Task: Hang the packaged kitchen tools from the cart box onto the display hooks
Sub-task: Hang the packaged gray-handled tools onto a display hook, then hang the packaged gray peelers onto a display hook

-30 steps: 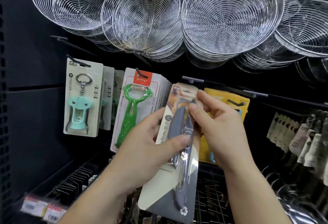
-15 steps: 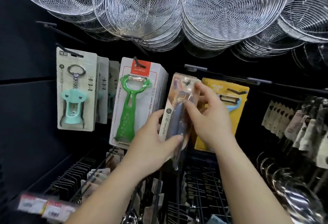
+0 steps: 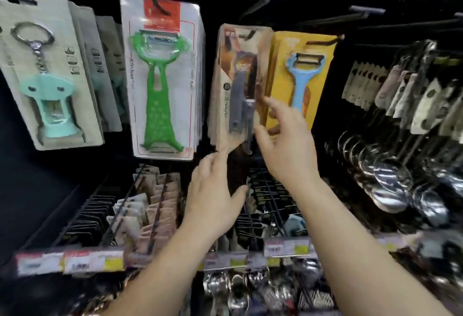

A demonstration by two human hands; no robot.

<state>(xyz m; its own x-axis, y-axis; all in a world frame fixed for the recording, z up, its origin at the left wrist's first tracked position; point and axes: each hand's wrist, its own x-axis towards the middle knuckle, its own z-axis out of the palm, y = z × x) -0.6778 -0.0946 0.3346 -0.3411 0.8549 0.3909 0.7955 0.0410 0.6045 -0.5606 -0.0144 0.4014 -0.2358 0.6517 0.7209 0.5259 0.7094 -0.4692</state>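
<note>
Nearest me, low in the frame, both forearms rose toward the display. My left hand (image 3: 213, 198), centre frame, had its fingers straight and loose, the fingertip touching the bottom edge of the grey paring-knife pack (image 3: 238, 90). My right hand (image 3: 285, 140), just right of it, was spread and relaxed, fingertips at the pack's right edge, gripping nothing. The pack hung just above centre, between the green peeler card (image 3: 160, 75) and the yellow peeler card (image 3: 300, 75). Its hook was blurred, so I could not tell if the hole was fully seated; if not, I judged a nudge from either hand could tip it off.
</note>
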